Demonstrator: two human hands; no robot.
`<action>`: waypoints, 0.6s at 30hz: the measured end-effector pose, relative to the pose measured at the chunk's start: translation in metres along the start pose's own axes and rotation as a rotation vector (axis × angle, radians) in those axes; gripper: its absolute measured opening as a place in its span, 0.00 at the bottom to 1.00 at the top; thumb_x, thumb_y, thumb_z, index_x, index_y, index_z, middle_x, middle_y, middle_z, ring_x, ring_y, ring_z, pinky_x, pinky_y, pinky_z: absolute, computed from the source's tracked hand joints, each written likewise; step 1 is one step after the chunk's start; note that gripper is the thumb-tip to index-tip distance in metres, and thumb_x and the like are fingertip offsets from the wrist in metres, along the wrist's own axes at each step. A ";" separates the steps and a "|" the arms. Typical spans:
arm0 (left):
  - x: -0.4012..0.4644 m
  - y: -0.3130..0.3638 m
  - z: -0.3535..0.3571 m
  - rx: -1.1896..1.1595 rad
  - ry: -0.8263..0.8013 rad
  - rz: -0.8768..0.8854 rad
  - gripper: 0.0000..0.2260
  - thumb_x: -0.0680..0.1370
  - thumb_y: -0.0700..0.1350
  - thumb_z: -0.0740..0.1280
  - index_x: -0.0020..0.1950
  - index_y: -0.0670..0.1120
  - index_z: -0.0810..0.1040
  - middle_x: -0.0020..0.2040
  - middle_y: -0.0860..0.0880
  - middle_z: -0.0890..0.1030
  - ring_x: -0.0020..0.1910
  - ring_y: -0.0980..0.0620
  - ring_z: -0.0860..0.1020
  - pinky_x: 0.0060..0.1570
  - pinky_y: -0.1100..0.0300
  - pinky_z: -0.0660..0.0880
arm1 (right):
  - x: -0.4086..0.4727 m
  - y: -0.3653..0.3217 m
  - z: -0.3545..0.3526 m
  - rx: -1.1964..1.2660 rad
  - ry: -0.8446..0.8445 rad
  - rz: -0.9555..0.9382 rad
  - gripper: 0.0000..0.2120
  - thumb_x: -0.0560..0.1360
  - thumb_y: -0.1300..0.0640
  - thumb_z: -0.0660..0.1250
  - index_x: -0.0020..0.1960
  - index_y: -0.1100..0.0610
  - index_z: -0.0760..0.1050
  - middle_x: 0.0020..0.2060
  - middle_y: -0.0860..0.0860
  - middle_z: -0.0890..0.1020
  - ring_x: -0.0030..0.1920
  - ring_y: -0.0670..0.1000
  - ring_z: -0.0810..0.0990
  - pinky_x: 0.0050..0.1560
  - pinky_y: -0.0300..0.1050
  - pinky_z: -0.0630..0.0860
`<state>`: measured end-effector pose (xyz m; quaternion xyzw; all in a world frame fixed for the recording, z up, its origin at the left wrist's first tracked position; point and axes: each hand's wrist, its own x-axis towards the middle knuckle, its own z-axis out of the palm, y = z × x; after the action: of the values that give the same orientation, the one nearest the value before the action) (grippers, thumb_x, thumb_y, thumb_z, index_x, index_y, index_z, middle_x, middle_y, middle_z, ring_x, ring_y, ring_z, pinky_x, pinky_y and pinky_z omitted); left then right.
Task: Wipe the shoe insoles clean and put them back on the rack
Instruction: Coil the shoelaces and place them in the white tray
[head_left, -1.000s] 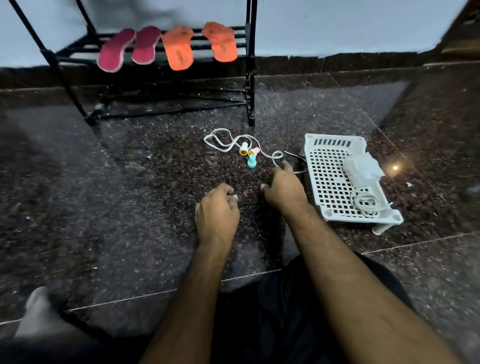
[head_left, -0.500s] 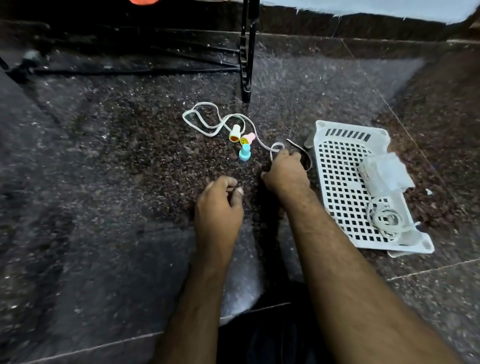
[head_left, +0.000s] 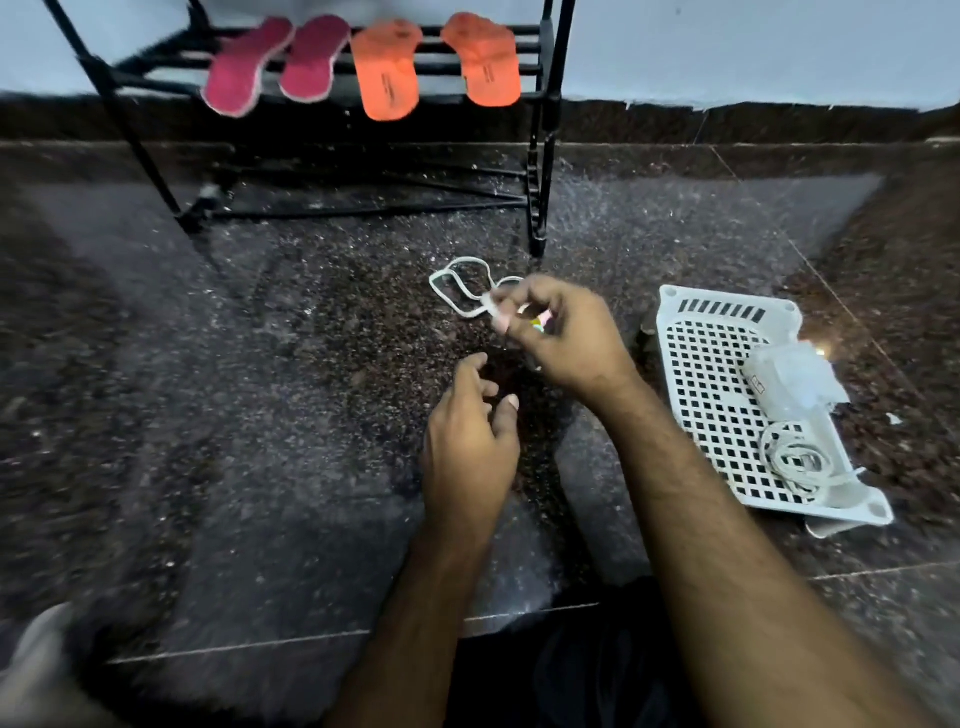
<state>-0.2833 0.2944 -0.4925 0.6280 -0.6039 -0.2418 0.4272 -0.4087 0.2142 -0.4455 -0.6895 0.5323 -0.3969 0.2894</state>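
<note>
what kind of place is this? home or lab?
Probably a home, floor level by a wall: a black shoe rack holding insoles, polished granite floor, and a white plastic basket.

Open floor (head_left: 260, 415) leftward, tray (head_left: 727, 364) blocks right — rack (head_left: 540, 156) seemingly beyond

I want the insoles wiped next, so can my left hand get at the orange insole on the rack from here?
Probably yes: the left hand holds nothing, and bare floor lies between it and the orange insole, which overhangs the rack front.
</note>
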 end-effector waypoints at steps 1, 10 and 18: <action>0.000 0.003 -0.010 0.028 0.011 0.002 0.21 0.78 0.44 0.70 0.70 0.50 0.70 0.51 0.53 0.81 0.48 0.49 0.81 0.49 0.48 0.78 | -0.005 -0.004 0.003 0.007 -0.082 -0.014 0.04 0.74 0.55 0.73 0.43 0.50 0.79 0.50 0.41 0.85 0.48 0.38 0.82 0.53 0.40 0.77; -0.001 0.004 -0.099 0.224 -0.102 0.184 0.21 0.75 0.38 0.70 0.68 0.49 0.76 0.53 0.49 0.81 0.48 0.51 0.79 0.53 0.54 0.76 | -0.067 -0.051 0.021 -0.047 -0.266 -0.208 0.03 0.76 0.53 0.72 0.48 0.49 0.79 0.47 0.49 0.72 0.51 0.47 0.72 0.55 0.38 0.70; 0.000 -0.019 -0.165 0.160 -0.222 0.177 0.09 0.79 0.49 0.66 0.46 0.47 0.83 0.41 0.51 0.83 0.42 0.51 0.81 0.46 0.50 0.77 | -0.082 -0.081 0.046 0.208 -0.191 -0.078 0.08 0.80 0.47 0.65 0.42 0.46 0.76 0.40 0.47 0.77 0.42 0.45 0.74 0.47 0.43 0.72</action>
<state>-0.1374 0.3325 -0.4226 0.5740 -0.7174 -0.2223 0.3263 -0.3382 0.3140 -0.4220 -0.7106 0.4314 -0.3931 0.3930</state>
